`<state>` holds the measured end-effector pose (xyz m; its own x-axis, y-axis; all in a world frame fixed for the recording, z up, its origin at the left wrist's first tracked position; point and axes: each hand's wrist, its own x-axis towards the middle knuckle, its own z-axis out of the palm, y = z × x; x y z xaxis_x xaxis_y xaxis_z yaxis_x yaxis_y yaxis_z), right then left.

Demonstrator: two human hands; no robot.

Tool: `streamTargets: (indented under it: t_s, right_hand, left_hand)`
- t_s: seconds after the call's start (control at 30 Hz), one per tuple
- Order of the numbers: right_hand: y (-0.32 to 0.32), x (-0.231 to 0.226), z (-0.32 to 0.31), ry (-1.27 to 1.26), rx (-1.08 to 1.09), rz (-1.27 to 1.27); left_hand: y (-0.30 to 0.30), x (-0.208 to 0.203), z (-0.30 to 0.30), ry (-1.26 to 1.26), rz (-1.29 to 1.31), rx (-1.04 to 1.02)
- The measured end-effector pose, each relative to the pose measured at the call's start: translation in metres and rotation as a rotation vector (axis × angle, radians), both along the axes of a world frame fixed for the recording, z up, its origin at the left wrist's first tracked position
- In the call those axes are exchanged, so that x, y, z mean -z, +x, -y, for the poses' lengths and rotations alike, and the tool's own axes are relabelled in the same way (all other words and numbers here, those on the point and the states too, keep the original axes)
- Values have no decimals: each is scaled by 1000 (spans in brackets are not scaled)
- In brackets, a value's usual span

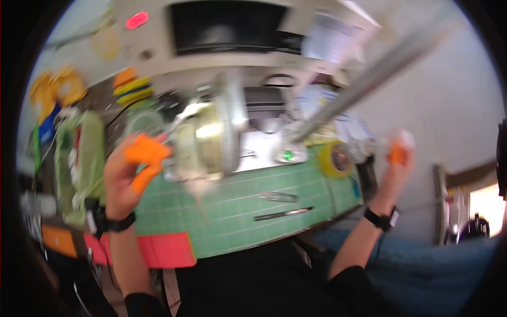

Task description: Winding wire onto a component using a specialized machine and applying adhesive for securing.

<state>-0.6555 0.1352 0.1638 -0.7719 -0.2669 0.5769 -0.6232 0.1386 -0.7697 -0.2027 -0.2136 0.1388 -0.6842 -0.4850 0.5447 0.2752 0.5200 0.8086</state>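
Left hand (124,177): near the green mat's (232,230) back-left corner. Orange-covered thumb and forefinger curl toward each other, gap visible behind the tips; can't tell if the tips meet or pinch anything. Yellowish drum-shaped thing (203,137) with a metal rim stands just right of those fingertips, at the mat's back edge; contact unclear. Right hand (396,169): out past the mat's right edge, orange on a finger, pale blur at the tips; can't tell if fingers are spread, pressed together or pinching. Yellow roll (325,159) near the mat's back-right corner, left of those fingers and apart from them. Dark slim tool (283,213) near the mat's front edge, well apart from both hands. Red pad (166,250) at the front-left corner.
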Motion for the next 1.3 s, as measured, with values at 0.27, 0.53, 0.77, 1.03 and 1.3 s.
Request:
streamTargets:
  t_s: [0.27,0.53,0.77,1.03,1.3]
  right_hand:
    - [128,-93,94,-543,-613,146]
    - [242,-48,222,-223,-746,-57]
    - [242,-33,227,-131,-803,-54]
    - [244,-33,228,-94,-816,-56]
    - [249,-31,231,-114,-789,-73]
  left_hand:
    - [1,-6,3,-119,-10,-10]
    - [6,-5,6,-207,-31,-23]
    - [4,-2,9,-217,-48,-16]
    - [2,-3,9,-250,-44,-17]
    - [5,-1,9,-238,-51,-15]
